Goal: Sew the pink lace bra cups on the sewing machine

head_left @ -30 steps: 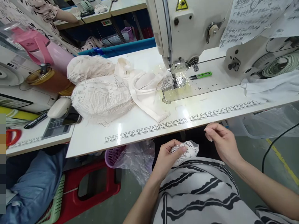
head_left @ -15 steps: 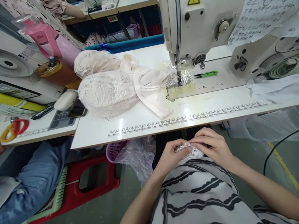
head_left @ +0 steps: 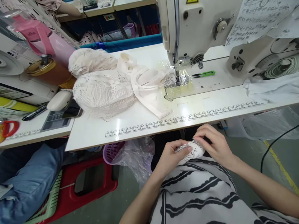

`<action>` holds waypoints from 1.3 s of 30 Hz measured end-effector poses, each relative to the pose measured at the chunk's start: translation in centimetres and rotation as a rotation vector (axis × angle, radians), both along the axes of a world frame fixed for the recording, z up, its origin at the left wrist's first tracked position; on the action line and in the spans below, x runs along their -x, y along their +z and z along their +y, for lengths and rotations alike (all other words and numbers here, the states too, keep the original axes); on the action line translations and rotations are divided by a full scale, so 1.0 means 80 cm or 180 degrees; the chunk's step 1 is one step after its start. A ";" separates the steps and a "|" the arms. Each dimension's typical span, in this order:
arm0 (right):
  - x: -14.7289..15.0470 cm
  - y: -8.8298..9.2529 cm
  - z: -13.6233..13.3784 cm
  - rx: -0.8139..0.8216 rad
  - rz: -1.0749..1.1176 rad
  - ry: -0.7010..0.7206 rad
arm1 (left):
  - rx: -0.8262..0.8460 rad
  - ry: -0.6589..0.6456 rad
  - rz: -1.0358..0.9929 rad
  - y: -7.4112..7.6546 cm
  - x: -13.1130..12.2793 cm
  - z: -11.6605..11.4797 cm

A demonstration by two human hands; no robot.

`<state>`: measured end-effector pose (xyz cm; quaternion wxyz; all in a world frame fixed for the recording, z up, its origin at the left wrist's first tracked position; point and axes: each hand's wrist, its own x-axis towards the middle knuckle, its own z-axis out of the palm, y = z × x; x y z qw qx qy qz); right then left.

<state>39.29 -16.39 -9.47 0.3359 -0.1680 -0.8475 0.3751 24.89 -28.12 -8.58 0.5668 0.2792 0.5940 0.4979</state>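
Note:
A small piece of white lace fabric (head_left: 192, 151) lies at my lap, below the table's front edge. My left hand (head_left: 174, 155) grips it with thumb on top and fingers behind. My right hand (head_left: 212, 143) pinches at the upper right edge of the lace, thumb and fingertips together; any thread between them is too fine to make out. On the table beyond, a pile of cream lace bra cups (head_left: 105, 90) with a fabric band (head_left: 149, 101) reaches toward the sewing machine needle (head_left: 177, 76).
Green thread snips (head_left: 205, 74) rest on the bed of the sewing machine (head_left: 198, 31). A printed ruler (head_left: 163, 122) runs along the table's front. A purple basket (head_left: 112, 152) and a red stool (head_left: 93, 186) stand below left, near a person's denim-clad leg (head_left: 30, 183). White cloth (head_left: 271, 90) lies right.
My right hand has shifted slightly right and up, away from my left thumb, uncovering more of the lace. My left hand keeps its grip. The view has shifted a little.

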 end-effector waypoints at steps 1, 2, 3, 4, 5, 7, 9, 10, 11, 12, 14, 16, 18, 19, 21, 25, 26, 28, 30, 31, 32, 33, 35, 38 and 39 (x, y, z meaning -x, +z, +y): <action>-0.001 0.001 0.001 0.0121 0.0069 -0.0074 | 0.0001 0.0025 -0.0025 0.000 0.001 0.000; -0.002 0.002 0.003 0.0110 0.0114 -0.0128 | -0.0004 0.0042 -0.0043 -0.001 0.002 -0.001; -0.004 0.002 0.004 -0.0047 0.0124 -0.0143 | -0.0012 0.0048 -0.0054 0.000 0.003 -0.001; -0.006 0.002 0.005 -0.0322 0.0104 -0.0120 | -0.0020 0.0046 -0.0056 0.000 0.004 -0.001; -0.009 0.003 0.005 -0.0663 0.0052 -0.0068 | -0.0029 0.0037 -0.0044 0.000 0.004 -0.001; -0.012 0.003 0.004 -0.1332 -0.0092 0.0008 | -0.0037 0.0008 0.0021 0.002 0.005 -0.002; -0.014 0.004 0.002 -0.1801 -0.0242 0.0013 | -0.0030 -0.0023 0.0109 0.003 0.005 -0.001; -0.014 0.005 0.001 -0.1963 -0.0314 0.0009 | -0.0035 -0.0044 0.0148 0.003 0.005 -0.001; -0.013 0.007 0.001 -0.2093 -0.0381 0.0012 | -0.0046 -0.0060 0.0190 0.004 0.005 -0.001; -0.013 0.009 0.001 -0.2208 -0.0436 0.0019 | -0.0057 -0.0072 0.0239 0.004 0.005 -0.001; -0.012 0.014 0.002 -0.2443 -0.0525 0.0047 | -0.0074 -0.0080 0.0353 0.006 0.003 -0.001; -0.011 0.019 0.004 -0.2738 -0.0582 0.0088 | -0.0076 -0.0064 0.0450 0.008 0.001 0.000; -0.011 0.022 0.006 -0.3050 -0.0626 0.0154 | -0.0093 -0.0066 0.0474 0.009 -0.001 0.001; -0.011 0.022 0.007 -0.3187 -0.0653 0.0196 | -0.0108 -0.0075 0.0467 0.009 -0.003 0.002; -0.011 0.022 0.008 -0.3354 -0.0723 0.0298 | -0.0140 -0.0102 0.0458 0.009 -0.004 0.003; -0.012 0.019 0.014 -0.2579 -0.0602 0.0117 | -0.0108 -0.0110 0.0376 0.006 -0.003 0.003; -0.013 0.019 0.016 -0.2134 -0.0501 -0.0017 | -0.0079 -0.0091 0.0330 0.005 -0.002 0.003; -0.015 0.020 0.021 -0.1282 -0.0283 -0.0224 | -0.0031 -0.0047 0.0271 0.004 0.000 0.003; -0.018 0.020 0.023 -0.0926 -0.0191 -0.0217 | -0.0009 -0.0034 0.0282 0.004 0.002 0.004; -0.018 0.020 0.023 -0.1010 -0.0195 -0.0147 | -0.0009 -0.0042 0.0294 0.004 0.003 0.004; -0.018 0.019 0.022 -0.1222 -0.0233 -0.0069 | -0.0014 -0.0055 0.0300 0.004 0.003 0.004; -0.018 0.018 0.019 -0.1508 -0.0279 0.0001 | -0.0016 -0.0068 0.0313 0.004 0.003 0.004; -0.015 0.015 0.014 -0.2068 -0.0364 0.0094 | -0.0024 -0.0083 0.0378 0.004 0.003 0.004; -0.010 0.015 0.008 -0.2497 -0.0500 0.0151 | -0.0067 -0.0092 0.0489 0.005 0.002 0.005; -0.009 0.015 0.007 -0.2592 -0.0560 0.0171 | -0.0081 -0.0097 0.0510 0.005 0.001 0.005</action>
